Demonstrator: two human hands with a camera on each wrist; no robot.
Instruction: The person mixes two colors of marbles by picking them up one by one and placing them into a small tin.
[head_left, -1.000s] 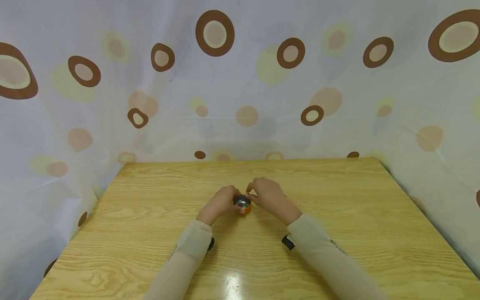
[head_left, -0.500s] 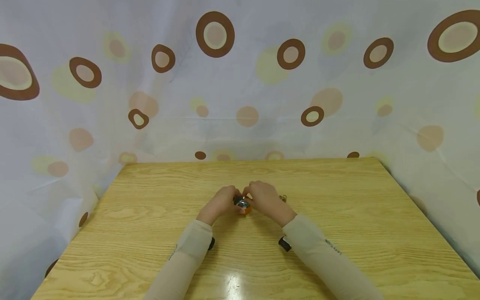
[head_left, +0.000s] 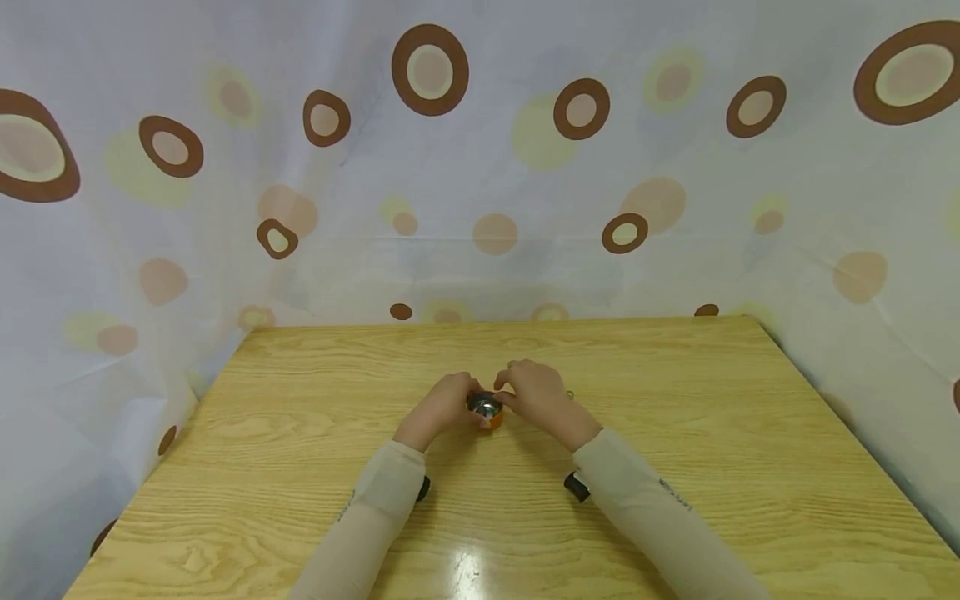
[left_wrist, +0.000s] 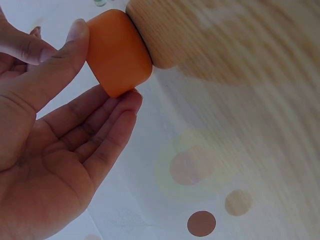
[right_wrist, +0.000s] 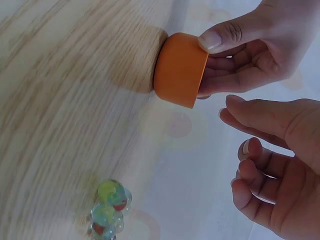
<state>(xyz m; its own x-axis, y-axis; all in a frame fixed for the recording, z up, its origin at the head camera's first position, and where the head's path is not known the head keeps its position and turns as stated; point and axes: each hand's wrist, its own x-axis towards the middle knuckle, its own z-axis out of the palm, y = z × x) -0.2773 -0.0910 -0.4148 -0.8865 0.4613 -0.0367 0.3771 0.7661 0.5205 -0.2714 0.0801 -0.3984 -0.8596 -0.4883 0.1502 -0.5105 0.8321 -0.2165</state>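
Note:
A small orange bowl (head_left: 492,422) with a shiny metal inside stands on the wooden table. My left hand (head_left: 441,408) grips it from the left, thumb at the near side of the rim and fingers on the far side. The left wrist view has the bowl (left_wrist: 119,55) with its smooth orange wall and base against the wood. Just right of the rim hovers my right hand (head_left: 542,397), thumb and forefinger extended toward the bowl. In the right wrist view the other fingers of the right hand (right_wrist: 290,150) are loosely bent, and nothing shows between the fingertips.
Several glass marbles (right_wrist: 107,210) lie clustered on the table beyond my right hand, mostly hidden by it in the head view. A pale curtain (head_left: 495,167) with brown and yellow spots surrounds the table (head_left: 315,400) at the back and sides.
My right hand moved left over the bowl, then back right. The small shiny thing between its fingertips earlier no longer shows there. My left hand stayed on the bowl.

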